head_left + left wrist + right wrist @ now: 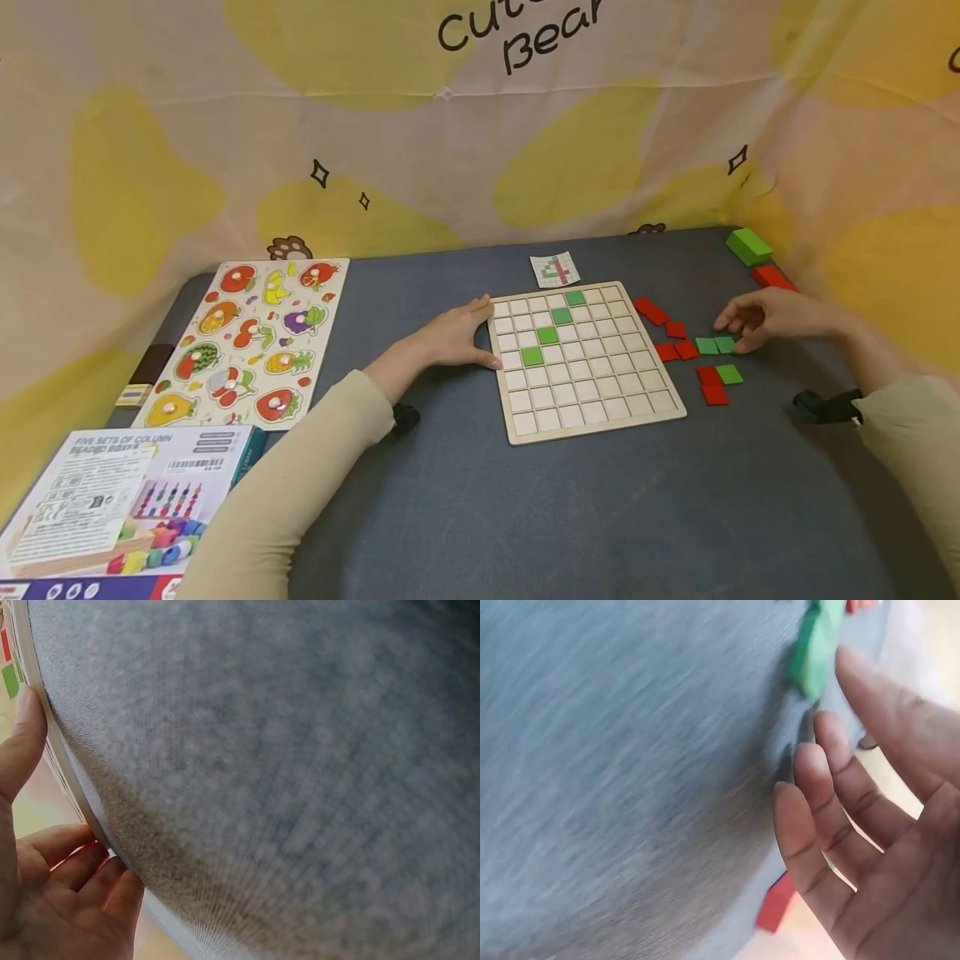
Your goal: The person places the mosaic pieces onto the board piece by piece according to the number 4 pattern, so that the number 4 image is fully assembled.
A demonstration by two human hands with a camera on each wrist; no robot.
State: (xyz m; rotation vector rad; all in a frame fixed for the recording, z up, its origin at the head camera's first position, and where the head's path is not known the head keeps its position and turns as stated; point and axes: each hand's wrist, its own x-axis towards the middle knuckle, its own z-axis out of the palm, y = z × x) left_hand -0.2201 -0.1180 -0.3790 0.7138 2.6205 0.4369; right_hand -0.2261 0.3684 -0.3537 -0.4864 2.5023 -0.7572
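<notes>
In the head view my left hand (459,335) rests at the left edge of a wooden grid board (592,392), thumb and fingers spread along that edge. In the left wrist view the thumb (26,735) and fingertips touch the board's side. Several green square tiles (547,335) lie in a diagonal line on the board. Over the table to the right, my right hand (776,321) hovers with loosely bent fingers and holds nothing. Its thumb is right by a pair of green tiles (715,345); the right wrist view shows a green tile (814,656) close to the thumb tip.
Red tiles (677,351) lie right of the board, with more red tiles (712,386) and a green one nearer. Behind the board is a small pattern card (555,270). Green (748,247) and red stacks stand far right. A fruit puzzle (255,342) and a box (127,508) lie left.
</notes>
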